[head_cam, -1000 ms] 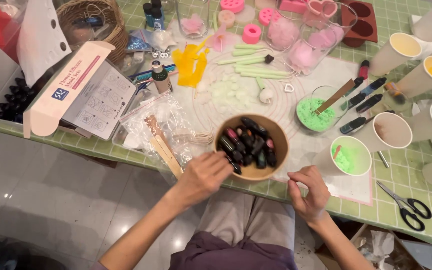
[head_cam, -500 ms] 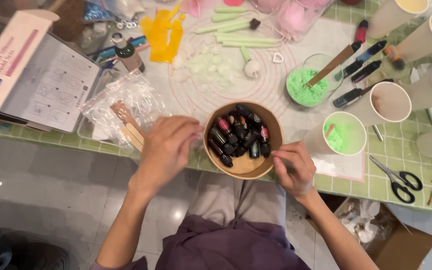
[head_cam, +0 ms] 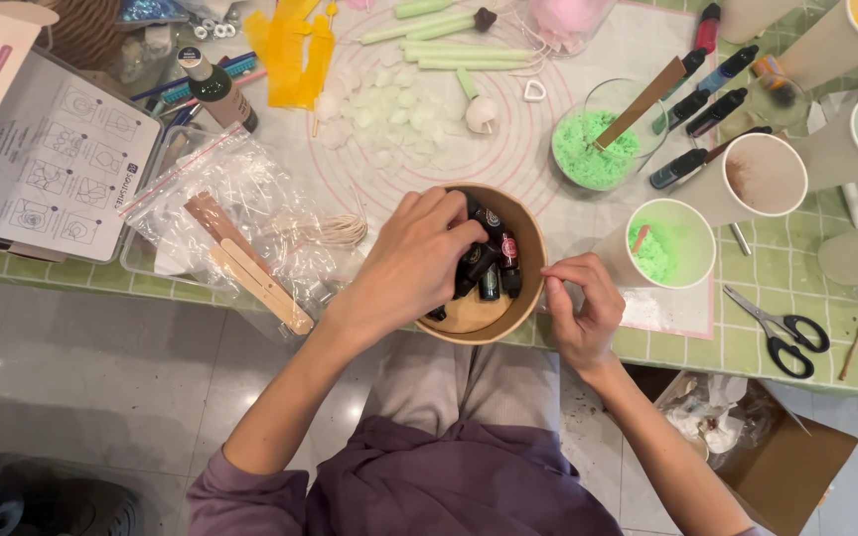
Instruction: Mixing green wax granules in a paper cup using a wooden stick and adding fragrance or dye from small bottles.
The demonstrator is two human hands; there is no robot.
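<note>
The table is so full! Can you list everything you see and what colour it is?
round tub: one, brown, at the table's near edge
small bottles: several, dark, inside the tub
plastic bag of flat sticks: one, clear with wooden sticks, left of the tub
glass bowl: one, green crumbs with a stick in it, behind the tub
paper cup: one, green bits inside, right of the tub
scissors: one pair, black handles, far right
instruction sheet: one, white, far left
left hand: reaching into the tub among the bottles
right hand: fingers at the tub's right rim
</note>
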